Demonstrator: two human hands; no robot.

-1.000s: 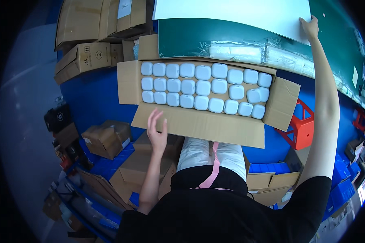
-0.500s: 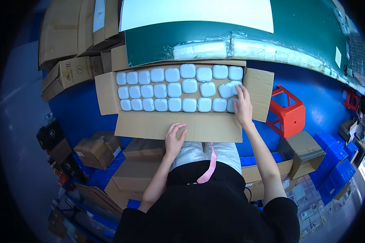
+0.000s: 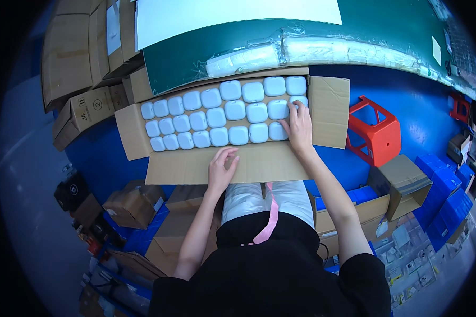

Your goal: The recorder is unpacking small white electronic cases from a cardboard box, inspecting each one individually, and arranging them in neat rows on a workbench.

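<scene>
A wide open cardboard box (image 3: pixel 227 165) lies in front of me, filled with three rows of rounded-square, pale white cases. My right hand (image 3: pixel 300 129) is at the box's right end. Its fingertips rest on the last white case (image 3: pixel 298 99) of the middle row, with the thumb spread apart near the neighbouring case (image 3: pixel 277 110); part of the front row's right end is hidden under this hand. Over the near flap, my left hand (image 3: pixel 222 166) hovers or rests with loosely bent fingers, thumb apart, and nothing in it.
Behind the box is a green table (image 3: pixel 195 50) with a white sheet and plastic-wrapped packs (image 3: pixel 243 61) along its edge. A red stool (image 3: pixel 381 138) stands to the right. Cardboard cartons (image 3: pixel 92 108) are stacked at the left; more boxes (image 3: pixel 407 185) lie around me.
The last middle-row case, tilted over its neighbour before, now sits beside it in the row. My right fingers have shifted on it. The whole view has turned slightly.
</scene>
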